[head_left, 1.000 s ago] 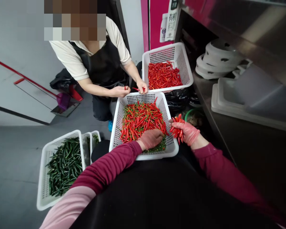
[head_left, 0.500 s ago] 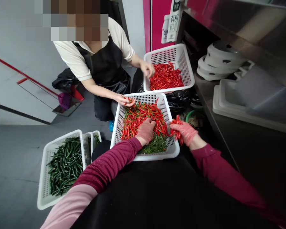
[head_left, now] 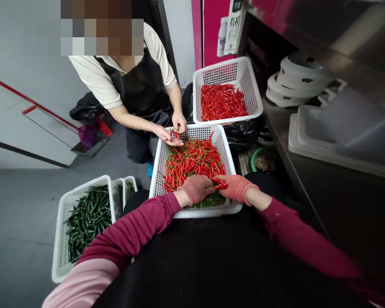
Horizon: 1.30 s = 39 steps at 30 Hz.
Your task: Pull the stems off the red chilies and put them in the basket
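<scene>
Down at the near end of the white basket (head_left: 155, 179), toward its 5 o'clock, both of my hands are in close together! My right hand (head_left: 239, 188) has its fingers closed round a small bunch of red chillies (head_left: 220, 184), palm turned toward the left. And there's my left hand (head_left: 197, 188), just beside the bunch, fingers together and bent; whether it grips anything, I cannot tell. Under and around the two of them sits a heap of thin green stalks (head_left: 208, 201), at the basket's 5 o'clock.

What a pile in the middle! The loose chillies (head_left: 195, 160), red with green stems, lie heaped from the centre up to 12 o'clock. At 11 o'clock, a person in a black apron (head_left: 137, 90) leans in, one palm up over the rim with a few red pods (head_left: 175, 134) on it, the other hand close above.

Round at 1 o'clock, a second basket (head_left: 253, 85) carries more red ones (head_left: 224, 102). Swing to 8 o'clock: a third basket (head_left: 59, 239) on the floor (head_left: 19, 205), dark green chillies (head_left: 88, 218) inside. Over at 2 o'clock, a green-rimmed container (head_left: 253, 159) sits low, and the dark desk (head_left: 340, 188) beyond it bears pale trays (head_left: 303, 137).
</scene>
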Motion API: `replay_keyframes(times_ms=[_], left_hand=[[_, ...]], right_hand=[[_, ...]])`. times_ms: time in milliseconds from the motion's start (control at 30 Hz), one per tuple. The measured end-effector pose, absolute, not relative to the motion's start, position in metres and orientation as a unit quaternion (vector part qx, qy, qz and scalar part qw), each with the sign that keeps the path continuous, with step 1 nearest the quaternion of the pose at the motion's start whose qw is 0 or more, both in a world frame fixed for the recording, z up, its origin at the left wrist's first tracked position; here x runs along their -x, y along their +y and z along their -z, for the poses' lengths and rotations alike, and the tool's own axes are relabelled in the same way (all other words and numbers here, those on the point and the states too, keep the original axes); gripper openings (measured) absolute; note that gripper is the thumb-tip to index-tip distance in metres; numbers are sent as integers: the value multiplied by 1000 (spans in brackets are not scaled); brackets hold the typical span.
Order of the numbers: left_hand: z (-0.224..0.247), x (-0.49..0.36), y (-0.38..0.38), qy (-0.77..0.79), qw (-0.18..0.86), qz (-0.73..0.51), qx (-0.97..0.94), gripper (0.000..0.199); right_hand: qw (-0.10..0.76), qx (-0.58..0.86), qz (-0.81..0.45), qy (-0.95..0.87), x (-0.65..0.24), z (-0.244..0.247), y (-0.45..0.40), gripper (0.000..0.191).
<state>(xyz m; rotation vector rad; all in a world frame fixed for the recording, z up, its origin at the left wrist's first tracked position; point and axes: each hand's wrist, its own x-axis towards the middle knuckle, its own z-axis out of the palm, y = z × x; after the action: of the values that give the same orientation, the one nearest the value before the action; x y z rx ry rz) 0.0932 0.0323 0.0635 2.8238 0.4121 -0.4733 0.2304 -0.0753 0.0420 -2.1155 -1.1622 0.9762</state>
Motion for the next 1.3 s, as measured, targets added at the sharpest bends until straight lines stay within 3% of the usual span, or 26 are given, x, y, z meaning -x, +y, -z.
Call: replay_keyframes(times_ms=[100, 267, 467, 533, 700, 867, 1000, 1100, 1233, 1300], left_hand=[[-77, -77, 29, 141, 104, 114, -978, 41], [-64, -74, 19, 182, 116, 17, -976, 36], [-23, -84, 26, 442, 352, -18, -825, 31], [-25, -75, 41, 451, 315, -13, -835, 29], [-55, -40, 62, 314, 73, 49, -945, 23], [-55, -47, 41, 300, 88, 275, -909, 31], [-42, -55, 34, 356, 109, 329, -868, 30], [-45, -50, 39, 388, 191, 240, -869, 26], [-52, -45, 34, 402, 385, 48, -830, 38], [-48, -48, 24, 428, 406, -32, -807, 39]], right_hand=[[260, 747, -457, -407, -218, -46, -73, 10], [412, 577, -679, -192, -195, -35, -78, 7], [511, 600, -612, -65, -187, -15, -62, 10], [538, 624, -556, -109, -196, -18, -59, 17], [512, 677, -482, -216, -226, -40, -63, 23], [534, 653, -496, -205, -231, -51, -70, 30], [502, 646, -546, -179, -217, -44, -76, 30], [493, 617, -593, -156, -200, -39, -79, 30], [494, 594, -621, -135, -176, -36, -75, 21], [500, 566, -645, -116, -169, -33, -71, 16]])
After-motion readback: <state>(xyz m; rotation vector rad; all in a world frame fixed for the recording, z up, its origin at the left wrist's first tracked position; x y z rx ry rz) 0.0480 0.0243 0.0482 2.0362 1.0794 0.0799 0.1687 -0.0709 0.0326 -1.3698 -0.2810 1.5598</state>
